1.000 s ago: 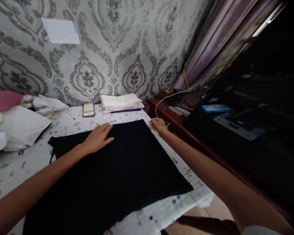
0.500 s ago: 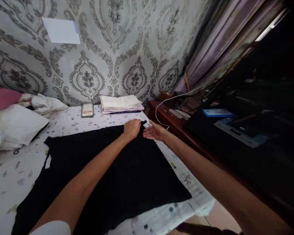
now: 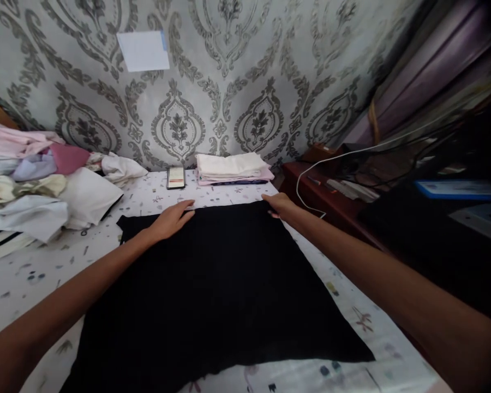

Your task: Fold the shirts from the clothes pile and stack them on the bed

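Evidently the two hands are well apart, both at the far edge of the black cloth (image 3: 229,284), which lies spread out flat beneath and between them, reaching back toward the person. The left hand (image 3: 172,219) rests on that edge, palm down, thumb and fingers spread. The right hand (image 3: 279,205) has its fingers closed on the far right corner.

Under the cloth is a printed sheet (image 3: 147,191). Just beyond the left hand stands a phone (image 3: 175,178), its screen lit; beyond and between the hands, near the wall (image 3: 213,98), sits a folded stack (image 3: 233,168). A loose heap (image 3: 36,180) lies left of the left hand. Right of the right hand, a white cord (image 3: 298,185) curves over a red stand (image 3: 343,207).
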A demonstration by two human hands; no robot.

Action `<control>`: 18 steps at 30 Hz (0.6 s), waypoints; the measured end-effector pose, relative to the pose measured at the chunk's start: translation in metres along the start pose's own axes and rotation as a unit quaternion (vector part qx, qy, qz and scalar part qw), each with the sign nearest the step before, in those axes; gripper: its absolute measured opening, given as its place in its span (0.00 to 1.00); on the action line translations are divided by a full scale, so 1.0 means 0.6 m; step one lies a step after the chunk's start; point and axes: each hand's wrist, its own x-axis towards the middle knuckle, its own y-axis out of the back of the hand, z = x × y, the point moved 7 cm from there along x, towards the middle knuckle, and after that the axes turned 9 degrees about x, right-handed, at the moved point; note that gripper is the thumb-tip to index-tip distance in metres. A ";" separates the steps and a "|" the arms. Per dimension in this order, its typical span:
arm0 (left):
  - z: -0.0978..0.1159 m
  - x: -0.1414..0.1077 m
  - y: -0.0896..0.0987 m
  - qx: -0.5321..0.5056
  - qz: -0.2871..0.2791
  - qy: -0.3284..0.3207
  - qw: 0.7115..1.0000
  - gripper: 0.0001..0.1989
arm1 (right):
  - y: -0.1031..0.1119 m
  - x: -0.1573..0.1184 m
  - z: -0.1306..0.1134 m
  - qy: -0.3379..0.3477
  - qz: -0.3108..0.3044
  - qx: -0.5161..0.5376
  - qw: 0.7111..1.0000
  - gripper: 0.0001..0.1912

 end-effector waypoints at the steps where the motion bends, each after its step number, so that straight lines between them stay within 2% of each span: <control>1: -0.021 -0.016 -0.007 0.014 -0.019 0.005 1.000 0.28 | 0.003 0.003 -0.001 0.020 0.018 -0.029 0.999 0.10; 3: -0.039 -0.037 -0.025 0.046 -0.053 -0.011 0.997 0.33 | 0.010 0.005 -0.003 0.060 0.049 -0.081 0.994 0.13; 6: -0.037 -0.044 -0.042 0.083 -0.077 -0.042 0.993 0.34 | 0.020 0.001 -0.004 0.105 0.080 -0.142 0.981 0.16; 11: -0.032 -0.039 -0.044 0.107 -0.099 -0.042 0.988 0.37 | 0.021 -0.018 -0.011 0.170 0.088 -0.228 0.955 0.14; 13: -0.029 -0.039 -0.043 0.112 -0.110 -0.045 0.987 0.37 | 0.015 -0.028 -0.015 0.199 0.086 -0.293 0.931 0.16; 16: -0.022 -0.040 -0.036 0.108 -0.127 -0.050 0.985 0.37 | 0.006 -0.043 -0.016 0.220 0.089 -0.411 0.880 0.21; 18: -0.020 -0.045 -0.025 0.092 -0.139 -0.038 0.985 0.37 | 0.008 -0.056 -0.020 0.242 0.113 -0.434 0.860 0.24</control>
